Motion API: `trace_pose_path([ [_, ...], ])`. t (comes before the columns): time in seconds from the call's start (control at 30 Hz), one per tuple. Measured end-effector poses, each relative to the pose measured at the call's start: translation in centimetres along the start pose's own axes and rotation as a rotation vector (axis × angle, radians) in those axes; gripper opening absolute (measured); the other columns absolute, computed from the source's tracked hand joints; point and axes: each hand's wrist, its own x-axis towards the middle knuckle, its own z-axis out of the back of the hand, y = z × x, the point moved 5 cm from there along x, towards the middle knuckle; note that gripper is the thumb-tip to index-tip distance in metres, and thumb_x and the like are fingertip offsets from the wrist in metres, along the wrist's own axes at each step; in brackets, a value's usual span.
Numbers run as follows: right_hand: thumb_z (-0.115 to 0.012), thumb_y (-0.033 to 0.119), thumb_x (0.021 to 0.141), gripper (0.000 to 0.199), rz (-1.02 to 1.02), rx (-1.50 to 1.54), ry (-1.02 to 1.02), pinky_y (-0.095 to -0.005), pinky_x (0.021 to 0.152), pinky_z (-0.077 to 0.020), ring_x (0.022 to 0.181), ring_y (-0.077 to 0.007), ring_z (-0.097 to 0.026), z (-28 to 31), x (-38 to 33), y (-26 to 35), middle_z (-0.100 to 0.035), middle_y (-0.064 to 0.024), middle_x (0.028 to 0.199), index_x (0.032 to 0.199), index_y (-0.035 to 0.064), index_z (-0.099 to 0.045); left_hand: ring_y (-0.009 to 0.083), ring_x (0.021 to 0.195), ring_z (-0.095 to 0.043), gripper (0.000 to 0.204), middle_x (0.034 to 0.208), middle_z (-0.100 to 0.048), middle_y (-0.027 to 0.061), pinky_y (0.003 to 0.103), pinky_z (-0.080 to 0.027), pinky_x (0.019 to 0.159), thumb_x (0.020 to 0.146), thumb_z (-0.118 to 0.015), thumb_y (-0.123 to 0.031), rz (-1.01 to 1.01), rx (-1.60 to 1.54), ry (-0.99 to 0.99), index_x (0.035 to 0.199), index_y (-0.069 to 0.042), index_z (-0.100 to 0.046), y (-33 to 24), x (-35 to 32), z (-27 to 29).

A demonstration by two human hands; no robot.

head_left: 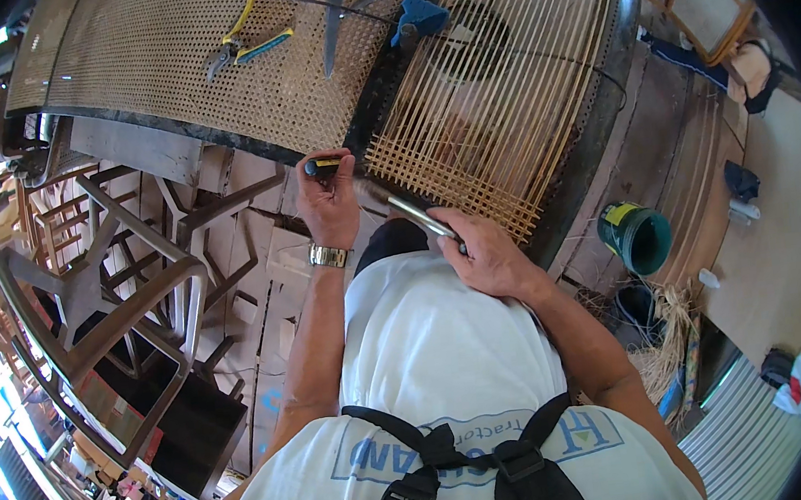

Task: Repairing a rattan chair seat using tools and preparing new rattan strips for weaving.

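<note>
The right hand (488,253) grips a smooth, silvery metal rod (420,217) and the left hand (329,209) pinches a stubby black-and-yellow handle (324,167), perhaps to steady it, by the near end of a half-woven panel of tan cane strips (457,185). Left of that panel, yellow-handled pliers (229,45) lie on fine-meshed cane sheeting (146,58), presumably for easy reach.

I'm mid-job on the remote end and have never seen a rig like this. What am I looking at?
There's no machine here: a person works with two bare hands. A wide fisheye camera on their head looks down, so straight edges bend. Their left hand holds a black-and-yellow handle; the right hand holds a silver rod-shaped tool, its far end blurred. Ahead, a finely woven panel carries yellow-handled cutters and metal blades. To its right, pale strips span a dark frame, cross-woven at the near end.
</note>
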Motion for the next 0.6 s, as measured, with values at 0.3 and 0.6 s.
trace_pose_path([
  [0.3,-0.057,0.012,0.095,0.037,-0.031,0.007,0.139,-0.0429,0.08,-0.0537,0.084,-0.0368,-0.068,-0.2,-0.1,-0.1,-0.069,-0.0224,0.095,0.129,-0.0013,-0.056,0.0102,0.091,-0.066,0.025,0.101,-0.072,0.0042,0.025,-0.054,0.082,0.094,-0.074,-0.011,-0.013,0.068,-0.025,0.111,-0.005,-0.057,-0.4,-0.2,0.9],
  [0.6,-0.057,0.013,0.094,0.037,-0.008,-0.029,0.148,-0.0443,0.08,-0.0541,0.086,-0.0401,-0.068,-0.2,-0.2,-0.4,-0.068,-0.0264,0.098,0.127,-0.0036,-0.056,0.0106,0.092,-0.066,0.026,0.101,-0.072,0.0052,0.025,-0.054,0.082,0.094,-0.074,-0.012,0.043,0.061,-0.027,0.112,-0.005,-0.057,0.7,-0.9,0.8],
])
